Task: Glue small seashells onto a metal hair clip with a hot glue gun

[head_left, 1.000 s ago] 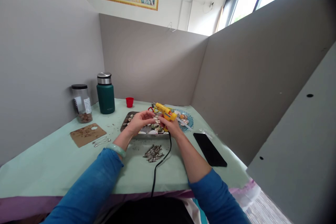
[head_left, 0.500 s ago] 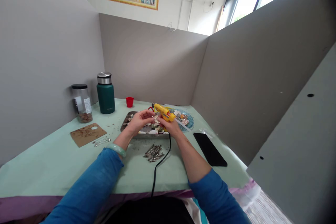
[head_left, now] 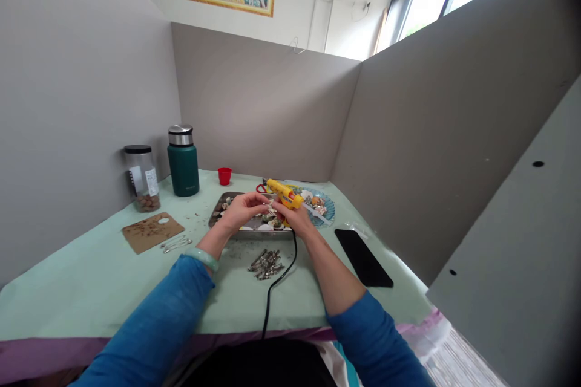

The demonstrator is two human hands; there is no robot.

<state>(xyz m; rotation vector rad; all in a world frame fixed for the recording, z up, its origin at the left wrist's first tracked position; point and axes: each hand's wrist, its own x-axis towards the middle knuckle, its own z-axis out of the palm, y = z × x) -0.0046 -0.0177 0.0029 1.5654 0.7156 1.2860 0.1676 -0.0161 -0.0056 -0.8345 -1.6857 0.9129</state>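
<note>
A yellow glue gun (head_left: 285, 193) with a black cord is in my right hand (head_left: 294, 217), its nozzle pointing up and left. My left hand (head_left: 245, 211) is pinched close to my right fingertips, over a metal tray (head_left: 222, 237) of shells and stones. Something small and pale shows between the fingertips, too small to name. Behind my right hand, a blue glass plate (head_left: 331, 210) holds more shells. Nearer me on the cloth lies a pile of small metal clips (head_left: 265, 264), beside the cord.
A green bottle (head_left: 183, 163), a clear jar (head_left: 143, 178) and a red cup (head_left: 224, 176) stand at the back left. A brown card (head_left: 152, 234) and safety pins (head_left: 176, 245) lie at left, a black phone-like slab (head_left: 364, 257) at right. Grey partitions (head_left: 263, 103) surround the table.
My left fingers have shifted very slightly at the fingertips. Otherwise both hands and the glue gun stay nearly where they were.
</note>
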